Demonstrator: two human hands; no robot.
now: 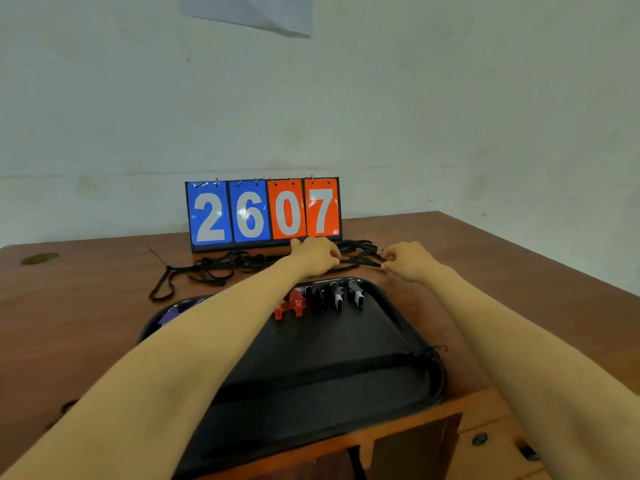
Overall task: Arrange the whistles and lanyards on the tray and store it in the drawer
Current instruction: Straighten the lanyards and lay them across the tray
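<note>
The task stood roughly at its midpoint, judging by the layout. The whistles (337,298) were already lined up along the far edge of the black tray (437,372), which sat at the near edge of the worktop (86,306). The lanyards (221,266) lay mostly off it, in a black tangle on the worktop between the tray's far edge and the scoreboard (263,213) at the back. A thin cord end (439,348) hung over the tray's right rim, so one strap may have been laid across the tray, though black on black made that uncertain.

The left hand (315,254) reached over the tray with its fingers curled down on the cords at the right end of the tangle. The right hand (407,261), just beside it, pinched a strand between thumb and fingertips.

Counted, the whistles in view came to:
- two red
- one black
- two black-and-white
- at least one purple at the tray's far left corner

That made six, and the left forearm hid part of the row, so there may have been more. The lanyards could not be counted in their knot.

Left to do, by this reading: separate the lanyards, lay them on the tray, then put it in the drawer. A knobbed drawer front (479,438) showed below the near right corner of the worktop.
</note>
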